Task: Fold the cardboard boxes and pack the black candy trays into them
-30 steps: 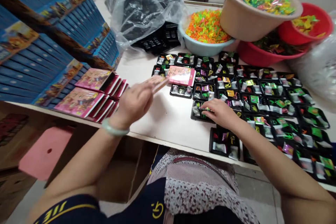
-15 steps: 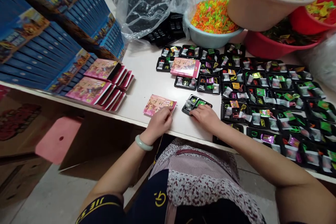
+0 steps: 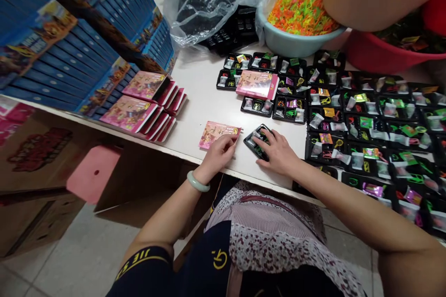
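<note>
My left hand (image 3: pixel 220 152) is closed on the right end of a flat pink printed box (image 3: pixel 214 133) lying near the table's front edge. To its right, my right hand (image 3: pixel 277 151) rests with fingers spread over a small black compartment tray (image 3: pixel 257 141). Its fingertips touch the small items inside and hide part of them. A short gap separates the tray from the box end. Farther back, another pink box (image 3: pixel 257 84) lies on top of filled black trays (image 3: pixel 290 110).
Pink boxes (image 3: pixel 128 113) are stacked at left beside blue display boxes (image 3: pixel 69 62). Black trays in a clear plastic bag (image 3: pixel 209 7) lie behind. A light-blue basin (image 3: pixel 296 44) of colourful pieces, a beige tub (image 3: pixel 376 0) and a red basin (image 3: pixel 376 55) stand at back right.
My right hand has shifted over the tray, its fingers now spread across it, and the tray has turned. My left hand stays at the pink box. The camera view has shifted slightly.
</note>
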`<control>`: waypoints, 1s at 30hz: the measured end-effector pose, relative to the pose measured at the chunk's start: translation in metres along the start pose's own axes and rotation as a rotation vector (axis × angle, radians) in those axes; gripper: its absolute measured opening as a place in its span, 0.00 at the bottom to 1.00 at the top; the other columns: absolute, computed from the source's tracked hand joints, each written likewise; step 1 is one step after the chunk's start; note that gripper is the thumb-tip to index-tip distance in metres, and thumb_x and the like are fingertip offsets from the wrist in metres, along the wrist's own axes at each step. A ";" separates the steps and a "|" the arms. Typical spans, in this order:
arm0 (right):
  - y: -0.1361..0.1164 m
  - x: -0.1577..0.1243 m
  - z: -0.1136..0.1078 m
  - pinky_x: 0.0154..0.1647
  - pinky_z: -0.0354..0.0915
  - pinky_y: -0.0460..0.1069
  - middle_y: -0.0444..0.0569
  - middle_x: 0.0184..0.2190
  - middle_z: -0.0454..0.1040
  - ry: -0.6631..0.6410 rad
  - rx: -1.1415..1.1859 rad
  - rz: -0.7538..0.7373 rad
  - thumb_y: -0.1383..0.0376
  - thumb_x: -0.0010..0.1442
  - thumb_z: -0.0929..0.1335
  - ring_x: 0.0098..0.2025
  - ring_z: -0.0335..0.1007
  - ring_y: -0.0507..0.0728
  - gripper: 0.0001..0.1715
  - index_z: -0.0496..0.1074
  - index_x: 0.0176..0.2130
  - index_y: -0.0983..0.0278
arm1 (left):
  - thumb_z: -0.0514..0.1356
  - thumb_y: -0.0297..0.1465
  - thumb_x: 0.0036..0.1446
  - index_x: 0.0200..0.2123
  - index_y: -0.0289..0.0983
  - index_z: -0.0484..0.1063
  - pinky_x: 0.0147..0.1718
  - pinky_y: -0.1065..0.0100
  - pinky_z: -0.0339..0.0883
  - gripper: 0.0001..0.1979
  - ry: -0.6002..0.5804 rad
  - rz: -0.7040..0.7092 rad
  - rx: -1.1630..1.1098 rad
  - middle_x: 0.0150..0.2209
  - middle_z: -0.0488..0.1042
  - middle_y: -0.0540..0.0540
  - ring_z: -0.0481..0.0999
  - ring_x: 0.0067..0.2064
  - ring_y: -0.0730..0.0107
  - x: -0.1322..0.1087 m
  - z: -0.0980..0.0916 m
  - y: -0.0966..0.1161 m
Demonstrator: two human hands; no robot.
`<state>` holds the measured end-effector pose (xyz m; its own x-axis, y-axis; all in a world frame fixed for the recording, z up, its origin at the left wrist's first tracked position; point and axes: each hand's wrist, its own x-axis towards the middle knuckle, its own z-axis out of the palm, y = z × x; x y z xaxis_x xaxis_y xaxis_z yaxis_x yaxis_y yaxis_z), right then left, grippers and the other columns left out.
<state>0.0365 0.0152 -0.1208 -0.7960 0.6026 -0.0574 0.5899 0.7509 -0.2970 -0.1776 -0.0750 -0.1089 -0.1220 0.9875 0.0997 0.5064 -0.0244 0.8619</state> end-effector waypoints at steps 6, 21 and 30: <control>0.006 0.003 -0.012 0.61 0.55 0.67 0.56 0.65 0.54 0.018 0.129 -0.248 0.63 0.53 0.70 0.63 0.50 0.71 0.38 0.63 0.62 0.56 | 0.57 0.34 0.54 0.23 0.37 0.63 0.49 0.58 0.68 0.10 0.027 -0.098 -0.179 0.48 0.76 0.39 0.75 0.48 0.60 0.011 -0.010 -0.005; -0.005 0.025 -0.007 0.62 0.53 0.66 0.56 0.64 0.54 -0.018 0.185 -0.405 0.63 0.54 0.70 0.63 0.49 0.69 0.35 0.65 0.61 0.58 | 0.61 0.34 0.51 0.24 0.36 0.67 0.51 0.57 0.67 0.09 -0.071 -0.167 -0.340 0.50 0.75 0.40 0.76 0.49 0.59 0.012 -0.021 -0.012; -0.024 0.042 0.010 0.63 0.51 0.68 0.56 0.62 0.55 -0.029 0.127 -0.321 0.62 0.55 0.69 0.64 0.46 0.71 0.31 0.66 0.58 0.58 | 0.59 0.35 0.53 0.25 0.36 0.65 0.42 0.61 0.70 0.09 -0.036 -0.101 -0.236 0.49 0.75 0.39 0.75 0.47 0.60 0.016 -0.011 -0.024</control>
<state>-0.0122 0.0201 -0.1254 -0.9429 0.3316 0.0320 0.2882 0.8603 -0.4206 -0.2011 -0.0605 -0.1225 -0.1296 0.9915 -0.0070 0.2792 0.0432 0.9593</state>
